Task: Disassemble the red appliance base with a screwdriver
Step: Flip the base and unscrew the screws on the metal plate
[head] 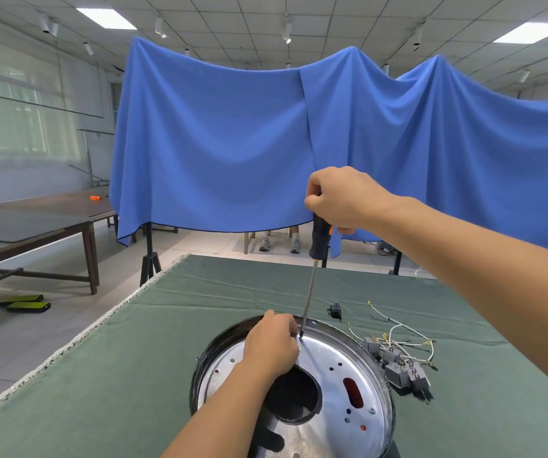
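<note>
The round appliance base (348, 365) lies on the green cloth, showing a shiny metal plate with a large central hole, small holes and a dark rim; red shows through a slot. My right hand (345, 200) grips the black and orange handle of a screwdriver (312, 282), held nearly upright. Its tip meets the plate near the far rim. My left hand (272, 345) rests on the plate, its fingers pinching around the shaft's tip. Whatever sits under the tip is hidden by those fingers.
Grey connector blocks with white wires (401, 365) lie right of the base, a small black part (335, 311) behind it. The cloth-covered table (117, 375) ends at left. Blue drapes (233, 143) hang behind; a wooden table (34, 226) stands far left.
</note>
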Tool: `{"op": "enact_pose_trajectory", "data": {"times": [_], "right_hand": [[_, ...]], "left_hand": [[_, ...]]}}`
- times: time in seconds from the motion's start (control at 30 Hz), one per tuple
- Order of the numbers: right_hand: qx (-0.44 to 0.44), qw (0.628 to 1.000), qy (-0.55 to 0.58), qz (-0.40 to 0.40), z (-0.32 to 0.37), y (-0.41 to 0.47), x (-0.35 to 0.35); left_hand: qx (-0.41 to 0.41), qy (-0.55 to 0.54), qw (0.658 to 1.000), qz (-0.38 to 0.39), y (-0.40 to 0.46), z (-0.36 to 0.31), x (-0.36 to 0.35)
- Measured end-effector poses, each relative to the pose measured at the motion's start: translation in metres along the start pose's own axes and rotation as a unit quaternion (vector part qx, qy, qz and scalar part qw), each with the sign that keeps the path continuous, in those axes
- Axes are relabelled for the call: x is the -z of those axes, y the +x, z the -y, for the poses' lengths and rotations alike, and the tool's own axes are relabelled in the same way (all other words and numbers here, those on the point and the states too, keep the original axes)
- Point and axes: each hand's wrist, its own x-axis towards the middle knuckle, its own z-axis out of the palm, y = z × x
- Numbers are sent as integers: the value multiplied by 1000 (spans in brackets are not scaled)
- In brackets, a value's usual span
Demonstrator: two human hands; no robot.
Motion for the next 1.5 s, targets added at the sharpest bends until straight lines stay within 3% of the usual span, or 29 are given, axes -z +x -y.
{"op": "enact_pose_trajectory", "data": {"times": [0.13, 0.3, 0.43, 0.57, 0.73, 0.87, 1.07, 1.2, 1.5], "right_hand": [[-3, 995, 65, 73, 8, -3, 6], [-6, 997, -75, -35, 7, -3, -2], [-5, 1000, -8, 9, 5, -8, 1], [-6, 998, -50, -23, 0, -8, -2], [-14, 999, 45, 19, -2, -8, 1], [-8, 1000, -19, -16, 0, -10, -1], [-19, 999, 43, -10, 1, -11, 0], [-16, 999, -23, -34, 0, -13, -1], [16, 995, -16, -100, 3, -21, -8]], "left_hand": [[9, -10, 1000, 7, 0, -1, 2], [14, -13, 1000, 9, -1, -1, 2], [0, -6, 1000, -4, 0, 1, 0], [0, -8, 1000, -12, 2, 2, -2], [-9, -9, 1000, -17, 2, 2, -3], [-31, 9, 999, -28, 3, 1, -3], [-26, 5, 999, -28, 3, 1, -3], [-17, -4, 999, -27, 3, 0, -3], [-4, 5, 999, -38, 5, -2, -3]]}}
